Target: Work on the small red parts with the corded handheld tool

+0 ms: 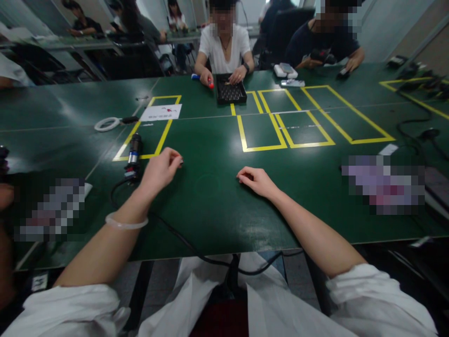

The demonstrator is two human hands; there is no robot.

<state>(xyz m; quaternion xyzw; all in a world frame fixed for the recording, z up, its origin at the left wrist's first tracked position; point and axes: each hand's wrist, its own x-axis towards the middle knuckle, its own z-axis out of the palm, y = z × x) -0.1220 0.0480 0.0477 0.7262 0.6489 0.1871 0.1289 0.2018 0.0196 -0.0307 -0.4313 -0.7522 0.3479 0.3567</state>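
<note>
My left hand (162, 167) is held above the green table with its fingers closed in a pinch. A tiny dark spot shows at its fingertips, too small to name. Just left of it a corded cylindrical tool (133, 152), black and silver with a blue band, lies near a yellow tape outline. My right hand (257, 181) is at the middle of the table, thumb and fingers curled together. Whatever may be between those fingertips is too small to make out. Bare green tabletop separates the two hands.
Across the green table (210, 224) a person handles a black tray (231, 91) of small parts. Yellow tape outlines (264, 150) mark the surface. A white paper (161, 112), a coiled white cable (107, 124) and a black cord (175, 231) lie around. Blurred-out objects flank both sides.
</note>
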